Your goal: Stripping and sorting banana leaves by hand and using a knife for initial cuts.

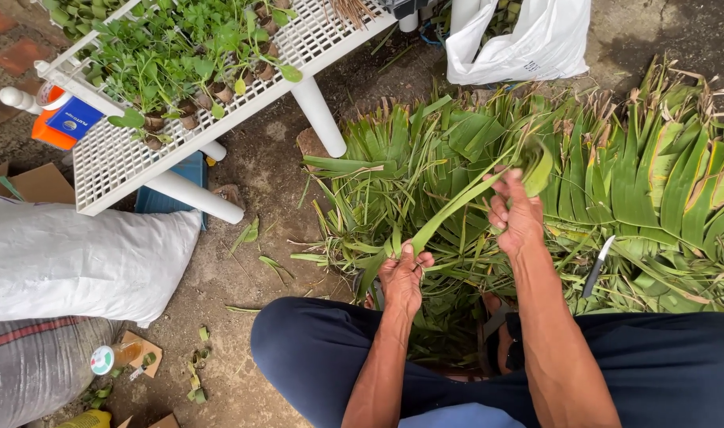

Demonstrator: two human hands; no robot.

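Observation:
A long green leaf strip (457, 202) stretches between both hands over a big heap of cut palm-like leaves (631, 174) on the dirt ground. My left hand (401, 277) pinches its lower end near my knee. My right hand (519, 212) grips the upper end, where the strip curls into a small green fold. A knife (596, 265) with a dark handle and pale blade lies stuck among the leaves to the right of my right forearm. My dark-trousered legs fill the bottom of the view.
A white lattice rack (116, 162) on white pipe legs holds several small potted seedlings at upper left. White sacks (68, 261) lie at left, a white plastic bag (528, 40) at top. Leaf scraps, cardboard and a small cup lie on the dirt.

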